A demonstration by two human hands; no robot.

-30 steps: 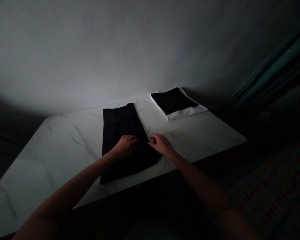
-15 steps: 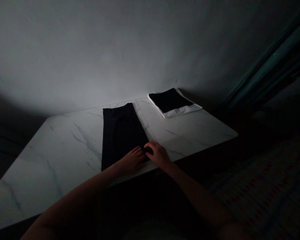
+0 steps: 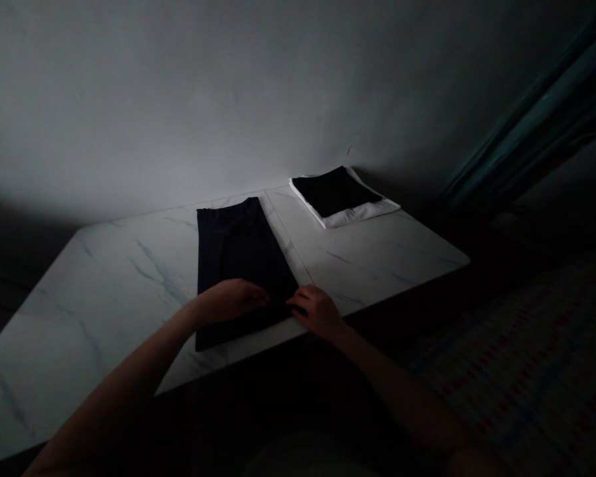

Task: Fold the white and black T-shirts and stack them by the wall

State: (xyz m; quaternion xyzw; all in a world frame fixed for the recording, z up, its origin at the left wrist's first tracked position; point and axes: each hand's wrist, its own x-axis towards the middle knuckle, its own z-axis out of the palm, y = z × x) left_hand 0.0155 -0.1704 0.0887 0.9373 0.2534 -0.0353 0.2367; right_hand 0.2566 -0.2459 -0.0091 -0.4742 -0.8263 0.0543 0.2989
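Observation:
A dark navy garment (image 3: 238, 245) lies folded into a long, flat shape on the white marbled table (image 3: 357, 265). My right hand (image 3: 320, 313) pinches its near right corner, thumb and fingers pressed together at the fabric. Over the near part of the cloth, my left hand (image 3: 231, 299) bends its fingers down, the tips closed on the fabric not far from the right hand. The gloom partly hides exactly how much cloth the left fingertips hold.
Toward the back right of the table lies a folded black cloth (image 3: 335, 192) on a folded white cloth (image 3: 362, 217). A grey wall (image 3: 179, 99) rises behind the table. At right are a teal curtain-like hanging (image 3: 531, 126) and a patterned cover (image 3: 526, 358).
My left hand has lifted from lying flat near the front edge and moved left and up, its fingers now bent. The right hand stays at the garment's corner. The view has shifted slightly.

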